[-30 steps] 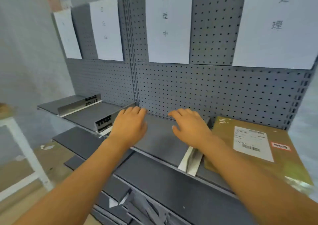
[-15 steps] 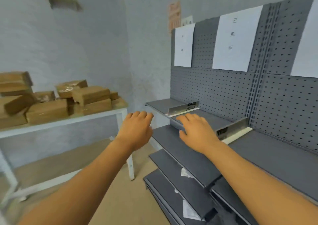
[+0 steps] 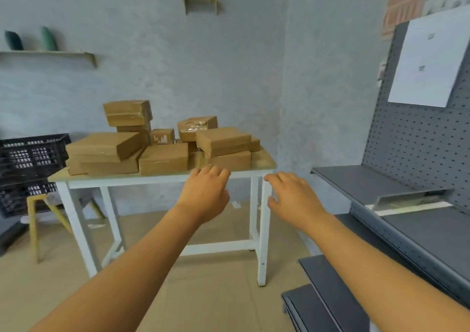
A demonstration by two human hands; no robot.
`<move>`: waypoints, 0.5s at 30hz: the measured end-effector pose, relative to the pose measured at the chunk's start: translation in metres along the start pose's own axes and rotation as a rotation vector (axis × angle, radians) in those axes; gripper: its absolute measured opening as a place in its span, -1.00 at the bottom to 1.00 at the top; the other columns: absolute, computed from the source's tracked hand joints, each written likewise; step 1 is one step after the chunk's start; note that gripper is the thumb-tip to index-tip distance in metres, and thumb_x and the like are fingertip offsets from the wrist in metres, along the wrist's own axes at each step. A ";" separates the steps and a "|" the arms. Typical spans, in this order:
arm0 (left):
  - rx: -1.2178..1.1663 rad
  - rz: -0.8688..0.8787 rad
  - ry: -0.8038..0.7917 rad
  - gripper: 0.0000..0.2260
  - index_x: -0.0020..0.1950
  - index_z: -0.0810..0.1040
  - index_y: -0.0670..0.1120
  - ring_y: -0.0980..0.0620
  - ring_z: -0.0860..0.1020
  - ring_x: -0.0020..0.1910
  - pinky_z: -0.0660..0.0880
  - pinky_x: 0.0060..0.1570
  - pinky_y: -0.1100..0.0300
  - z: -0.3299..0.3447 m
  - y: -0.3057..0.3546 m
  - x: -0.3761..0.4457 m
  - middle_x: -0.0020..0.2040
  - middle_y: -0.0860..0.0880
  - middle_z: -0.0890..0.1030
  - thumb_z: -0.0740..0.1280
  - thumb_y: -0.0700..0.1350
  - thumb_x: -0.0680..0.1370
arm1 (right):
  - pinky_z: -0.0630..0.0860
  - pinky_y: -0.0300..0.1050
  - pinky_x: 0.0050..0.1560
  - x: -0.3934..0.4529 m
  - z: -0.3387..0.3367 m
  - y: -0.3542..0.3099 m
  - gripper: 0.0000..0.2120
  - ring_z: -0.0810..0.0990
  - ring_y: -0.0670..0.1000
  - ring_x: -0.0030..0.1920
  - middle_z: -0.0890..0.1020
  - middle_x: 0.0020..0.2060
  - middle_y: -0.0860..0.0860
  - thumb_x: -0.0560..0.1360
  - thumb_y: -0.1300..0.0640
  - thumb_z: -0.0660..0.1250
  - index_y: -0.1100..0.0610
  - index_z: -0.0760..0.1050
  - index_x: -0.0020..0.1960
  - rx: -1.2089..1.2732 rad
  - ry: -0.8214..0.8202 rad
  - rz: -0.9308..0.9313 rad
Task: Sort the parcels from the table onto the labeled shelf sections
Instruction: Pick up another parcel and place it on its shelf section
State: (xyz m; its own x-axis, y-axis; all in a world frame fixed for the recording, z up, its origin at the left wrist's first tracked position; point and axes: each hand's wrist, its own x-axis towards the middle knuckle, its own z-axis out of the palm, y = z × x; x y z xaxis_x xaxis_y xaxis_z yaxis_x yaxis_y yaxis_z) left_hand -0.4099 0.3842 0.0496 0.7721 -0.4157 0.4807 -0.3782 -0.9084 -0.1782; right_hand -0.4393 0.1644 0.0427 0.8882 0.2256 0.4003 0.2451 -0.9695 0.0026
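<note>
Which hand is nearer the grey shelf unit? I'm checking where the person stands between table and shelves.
Right. The right hand hangs beside the grey shelf unit's left edge; the left hand is further left, in front of the table of parcels.

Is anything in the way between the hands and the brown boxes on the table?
No, nothing visible is. The left hand and right hand are both empty and stretched toward the parcels piled on the white table, with only open air and floor between them.

left hand (image 3: 206,194): forward, empty, fingers relaxed | right hand (image 3: 295,199): same
</note>
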 end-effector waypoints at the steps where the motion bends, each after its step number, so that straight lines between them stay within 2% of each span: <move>1: 0.015 -0.011 -0.007 -0.70 0.33 0.41 0.00 -0.05 0.49 0.20 0.38 0.27 0.04 0.007 -0.011 0.012 0.22 -0.01 0.54 0.20 0.00 0.60 | 0.33 -0.01 0.31 0.020 0.008 0.001 -0.53 0.39 0.10 0.32 0.45 0.33 0.02 0.59 0.07 0.18 0.05 0.27 0.48 0.021 0.001 -0.013; 10: 0.128 -0.144 -0.030 -0.72 0.29 0.43 -0.01 -0.06 0.51 0.15 0.42 0.22 0.04 0.055 -0.119 0.088 0.18 -0.01 0.55 0.19 -0.03 0.60 | 0.32 -0.03 0.31 0.187 0.067 -0.021 -0.57 0.38 0.09 0.33 0.45 0.34 0.02 0.58 0.09 0.21 0.05 0.32 0.44 0.110 0.027 -0.166; 15: 0.116 -0.176 -0.023 -0.72 0.30 0.44 -0.02 -0.05 0.52 0.13 0.43 0.22 0.05 0.087 -0.174 0.128 0.16 -0.02 0.56 0.17 -0.04 0.60 | 0.38 -0.04 0.22 0.260 0.103 -0.042 -0.59 0.44 0.07 0.24 0.50 0.25 0.00 0.58 0.06 0.21 0.04 0.35 0.41 0.092 0.052 -0.222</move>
State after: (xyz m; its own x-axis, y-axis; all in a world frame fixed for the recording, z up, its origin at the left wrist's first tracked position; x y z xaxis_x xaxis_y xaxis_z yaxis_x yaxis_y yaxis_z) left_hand -0.2007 0.4856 0.0673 0.8330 -0.2501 0.4936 -0.1765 -0.9655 -0.1914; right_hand -0.1786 0.2735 0.0526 0.7879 0.4243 0.4463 0.4683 -0.8835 0.0132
